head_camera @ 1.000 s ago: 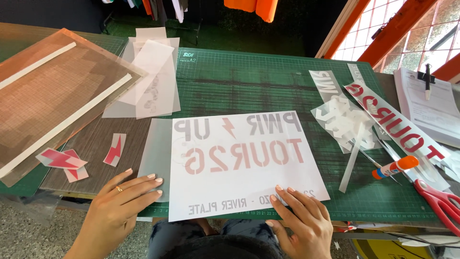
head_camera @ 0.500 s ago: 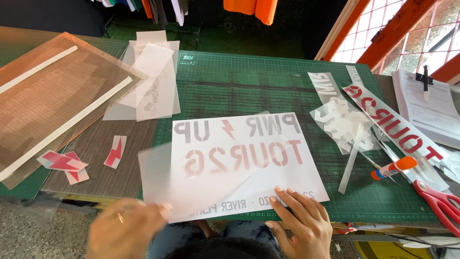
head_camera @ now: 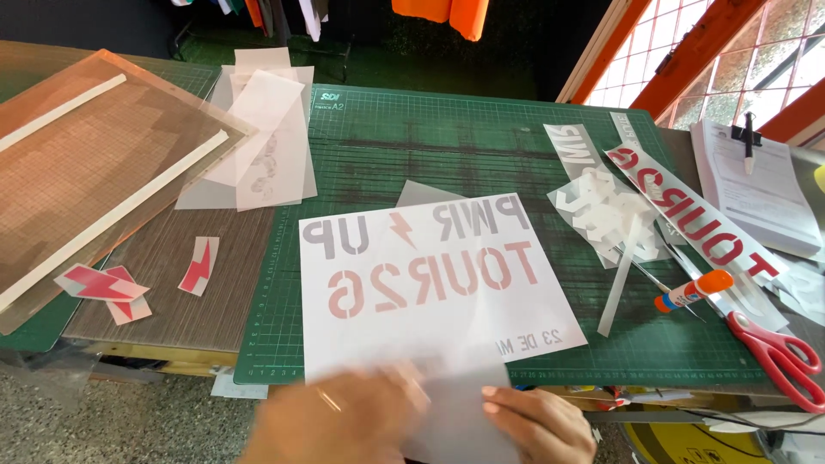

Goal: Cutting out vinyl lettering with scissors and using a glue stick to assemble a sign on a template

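Item: white sheet [head_camera: 438, 283] with mirrored grey and red lettering, lying flat on the green cutting mat [head_camera: 481, 146], centre of view. Its near edge overhangs the mat toward you at 6 o'clock.

Your left hand [head_camera: 344, 421], blurred, lies over the sheet's near-left corner at 7 o'clock; whether its grip is closed on the paper cannot be told.

Your right hand [head_camera: 537, 421] rests at 5 o'clock, fingers flat and spread on the sheet's near edge, holding nothing closed.

Surroundings on the desk:
- 3 o'clock: glue stick [head_camera: 694, 290] with orange cap, red-handled scissors [head_camera: 773, 357], strip with red letters [head_camera: 696, 215], white cut-out scraps [head_camera: 610, 215].
- 9 o'clock: red lightning-bolt stickers [head_camera: 199, 266], translucent board with white strips [head_camera: 86, 172].
- 11 o'clock: loose translucent sheets [head_camera: 258, 146].
- 2 o'clock: clipped paper stack [head_camera: 756, 189].
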